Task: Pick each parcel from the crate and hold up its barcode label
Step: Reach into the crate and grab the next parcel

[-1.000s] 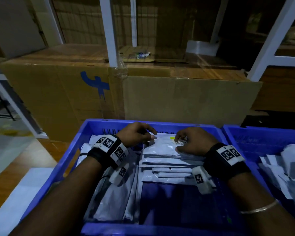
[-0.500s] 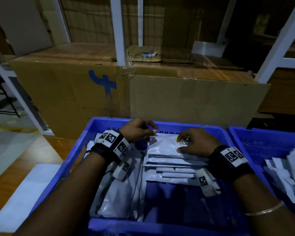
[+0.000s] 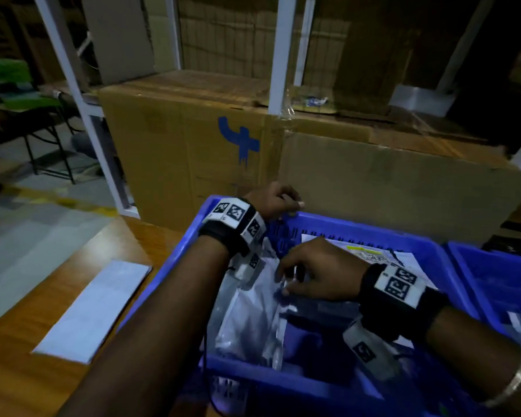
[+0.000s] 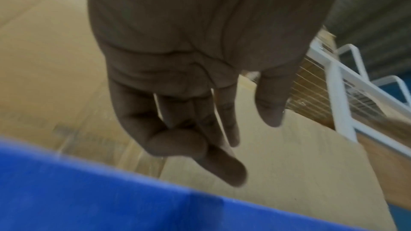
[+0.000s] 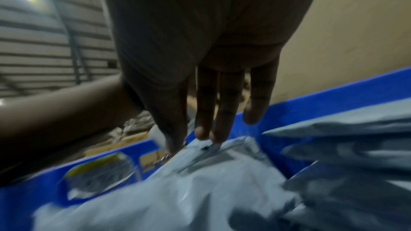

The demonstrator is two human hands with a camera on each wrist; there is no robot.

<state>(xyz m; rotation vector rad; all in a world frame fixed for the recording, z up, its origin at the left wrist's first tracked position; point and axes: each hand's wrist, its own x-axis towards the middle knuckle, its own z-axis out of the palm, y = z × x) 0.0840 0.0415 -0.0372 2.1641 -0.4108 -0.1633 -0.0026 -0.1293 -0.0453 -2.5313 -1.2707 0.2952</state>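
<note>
A blue crate [image 3: 358, 228] in front of me holds several grey poly parcels. One with a white barcode label [image 3: 370, 255] lies flat against the far wall. My right hand [image 3: 285, 281] reaches left across the crate and pinches the top edge of a grey parcel [image 3: 253, 314] standing on the left side. In the right wrist view, the thumb and fingers of the right hand [image 5: 189, 140] meet on that parcel's [image 5: 211, 173] rim. My left hand [image 3: 292, 206] hovers over the crate's far rim. Its fingers [image 4: 177, 143] curl loosely and hold nothing above the blue edge [image 4: 89, 191].
Large cardboard boxes [image 3: 193, 152] stand right behind the crate, with white frame posts [image 3: 278, 55] rising from them. A second blue crate [image 3: 494, 281] with more parcels sits at the right. A white sheet [image 3: 97, 308] lies on the wooden table at the left.
My left hand lifted out of the crate to above its far rim. My right hand left the labelled parcel and moved left onto the standing grey parcel. The head view swung left.
</note>
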